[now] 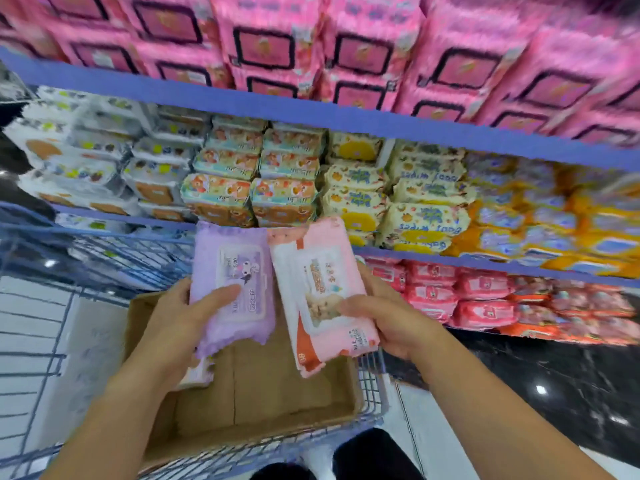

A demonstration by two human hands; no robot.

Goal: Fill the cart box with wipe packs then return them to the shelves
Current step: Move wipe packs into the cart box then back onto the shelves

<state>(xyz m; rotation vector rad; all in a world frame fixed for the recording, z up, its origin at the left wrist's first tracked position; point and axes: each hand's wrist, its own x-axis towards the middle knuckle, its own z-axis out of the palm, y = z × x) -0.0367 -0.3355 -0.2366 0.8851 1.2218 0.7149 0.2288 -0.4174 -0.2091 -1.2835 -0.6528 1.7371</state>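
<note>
The shelves point(311, 112) filled most of the view, blue-edged and packed tight: blurred pink packs point(360, 53) on the top tier, then a middle row running from white packs point(86, 157) through teal bear-printed ones point(252, 174) and yellow packs point(415, 199) to orange ones point(554, 230), with red packs point(460, 292) on the tier below. In front of them stood the blue wire cart point(375, 386), and inside it sat the open cardboard box point(263, 386), its brown bottom mostly bare. One pale pack point(199, 374) lay in the box's left corner, partly hidden under the left wrist. Above the box, at the height of the lower shelf edge, two wipe packs were held side by side with their long edges nearly touching - the purple pack point(235, 289) on the left and the pink-and-white pack point(322, 292) on the right, both label-up and tilted slightly. The left hand point(169, 320) gripped the purple pack from its left side, thumb laid across the label and the other fingers point(181, 285) curled round the edge behind it. The right hand point(394, 323) gripped the pink-and-white pack from its right side in the same way - thumb on the front, fingers point(372, 277) wrapped round the far edge. Dark floor point(519, 375) showed at the lower right.
</note>
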